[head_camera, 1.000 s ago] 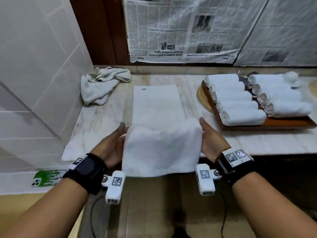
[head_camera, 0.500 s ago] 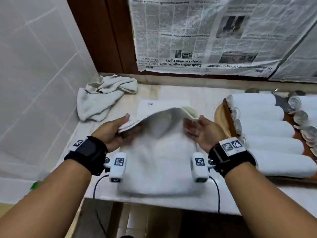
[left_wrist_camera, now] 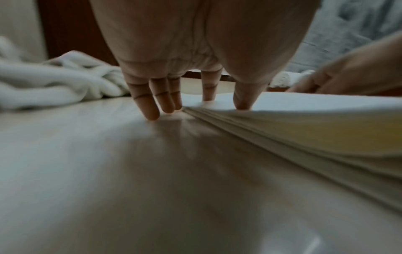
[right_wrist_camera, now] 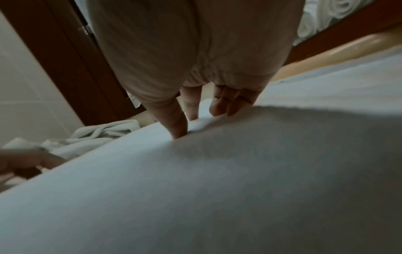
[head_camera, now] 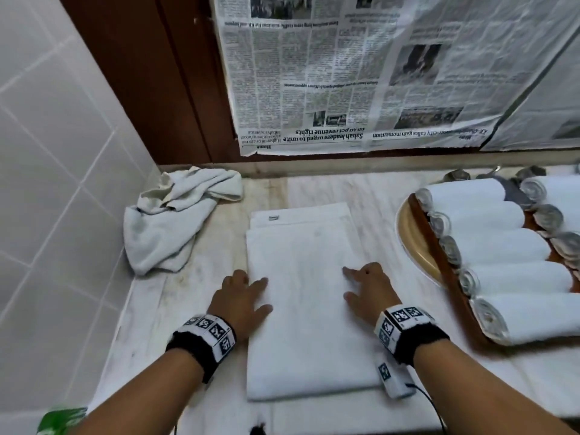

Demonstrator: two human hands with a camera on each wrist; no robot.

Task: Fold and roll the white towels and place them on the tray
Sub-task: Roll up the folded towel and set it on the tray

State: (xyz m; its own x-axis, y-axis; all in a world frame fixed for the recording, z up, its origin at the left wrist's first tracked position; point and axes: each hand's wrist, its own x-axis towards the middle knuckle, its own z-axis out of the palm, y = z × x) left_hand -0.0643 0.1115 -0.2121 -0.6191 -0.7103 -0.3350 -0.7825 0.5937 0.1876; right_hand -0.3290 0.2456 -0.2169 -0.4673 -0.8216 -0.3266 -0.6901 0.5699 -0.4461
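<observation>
Folded towel lies between crumpled towel left, tray right.

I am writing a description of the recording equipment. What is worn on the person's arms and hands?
The arms are bare, without sleeves. Each wrist carries a black band with white square-patterned markers: left band, right band. A small white camera box with a thin black cable hangs under the right wrist.

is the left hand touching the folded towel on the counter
Touching. The left wrist view shows the left hand with thumb and index fingertip pressed into the folded towel; its other fingertips rest on the counter.
</observation>
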